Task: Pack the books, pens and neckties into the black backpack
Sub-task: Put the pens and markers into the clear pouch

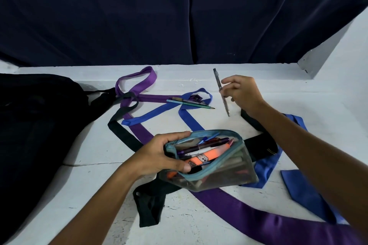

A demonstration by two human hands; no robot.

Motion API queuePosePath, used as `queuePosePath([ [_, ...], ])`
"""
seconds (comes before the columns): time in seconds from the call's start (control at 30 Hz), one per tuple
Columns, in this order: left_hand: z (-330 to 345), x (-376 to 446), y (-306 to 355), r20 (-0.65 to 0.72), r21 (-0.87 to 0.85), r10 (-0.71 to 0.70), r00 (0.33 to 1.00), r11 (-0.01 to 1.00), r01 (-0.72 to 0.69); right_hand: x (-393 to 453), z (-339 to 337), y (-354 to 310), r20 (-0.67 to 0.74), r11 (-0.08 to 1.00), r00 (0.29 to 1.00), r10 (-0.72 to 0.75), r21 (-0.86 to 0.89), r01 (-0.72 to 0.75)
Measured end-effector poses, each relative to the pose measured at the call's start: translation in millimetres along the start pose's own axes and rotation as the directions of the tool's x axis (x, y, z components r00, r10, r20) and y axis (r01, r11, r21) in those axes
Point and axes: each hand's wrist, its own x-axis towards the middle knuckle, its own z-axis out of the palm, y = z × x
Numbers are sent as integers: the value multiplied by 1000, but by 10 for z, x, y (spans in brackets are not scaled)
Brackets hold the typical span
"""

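Careful: your left hand [159, 155] grips the open clear pencil pouch [209, 163] by its rim, above the neckties [139, 119]; tilt it and pens spill. Your right hand [242, 93] pinches a grey pen [222, 93] loosely, well apart from the black backpack [39, 117] at your left.

pouch [223, 177]: clear soft plastic, cloth zip edge | purple necktie [258, 217]: glossy satin | backpack [29, 125]: matt black cloth | surface [99, 185]: rough white paint

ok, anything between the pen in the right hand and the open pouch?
Nothing visible. The right hand pinches the pen above bare table; the pouch, held open by the left hand, lies nearer, its mouth unobstructed.
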Motion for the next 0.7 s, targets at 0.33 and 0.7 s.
queuePosePath([
  [0.33, 28, -5, 5, 5, -29, 23, 1000, 999, -23, -434, 34, -719, 765, 958, 644, -21, -170, 233],
  [0.7, 34, -9, 12, 29, -38, 38, 999, 999, -37, -439, 288, -700, 793, 905, 606, 66, -304, 299],
])
